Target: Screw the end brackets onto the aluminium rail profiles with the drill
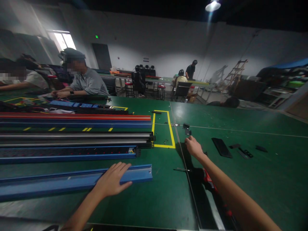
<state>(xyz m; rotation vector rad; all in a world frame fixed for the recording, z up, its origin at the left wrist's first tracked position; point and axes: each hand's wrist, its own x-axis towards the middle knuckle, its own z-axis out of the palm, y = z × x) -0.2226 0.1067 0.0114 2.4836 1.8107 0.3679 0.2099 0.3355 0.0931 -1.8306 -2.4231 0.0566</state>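
My left hand (113, 181) lies flat with its fingers stretched out on a long blue metal rail (72, 181) near the front of the green table (163, 199). My right hand (193, 147) reaches out over the table's middle seam, fingers curled, close to small black parts (186, 129). Whether it holds anything is hidden. A red-handled tool (209, 182) shows under my right forearm.
Several long rails, red, blue, silver and black (72, 134), lie stacked to the left. A yellow taped rectangle (164, 130) marks the table. A black flat piece (221, 147) and small black parts (245, 152) lie to the right. People sit at the far left and in the background.
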